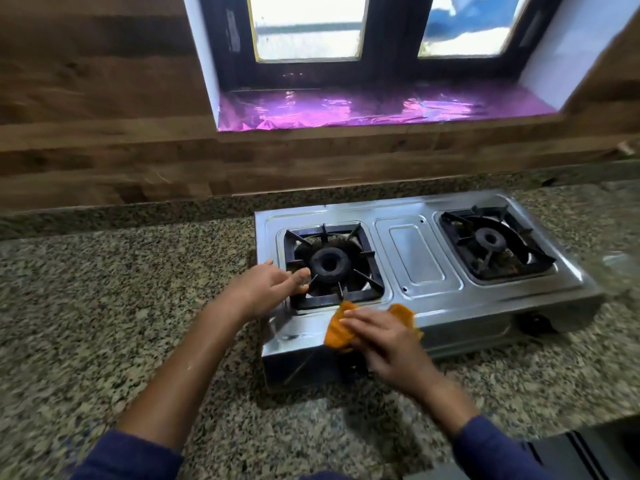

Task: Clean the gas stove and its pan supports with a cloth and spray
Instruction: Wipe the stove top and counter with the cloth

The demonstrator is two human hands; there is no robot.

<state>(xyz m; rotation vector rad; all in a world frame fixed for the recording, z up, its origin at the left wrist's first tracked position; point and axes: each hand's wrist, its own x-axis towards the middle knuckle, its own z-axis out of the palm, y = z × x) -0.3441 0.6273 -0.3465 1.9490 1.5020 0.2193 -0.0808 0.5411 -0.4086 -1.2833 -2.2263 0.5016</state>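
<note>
Head view: both hands at the gas stove (419,258).
Right hand (384,336) presses the orange cloth (337,330) with straight fingers; left hand (266,289) meets the pan support (322,228) beside it, grip unclear through blur.

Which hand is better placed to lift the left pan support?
Left hand: its fingers sit at the left pan support's edge; the right hand presses the orange cloth on the stove.
</note>
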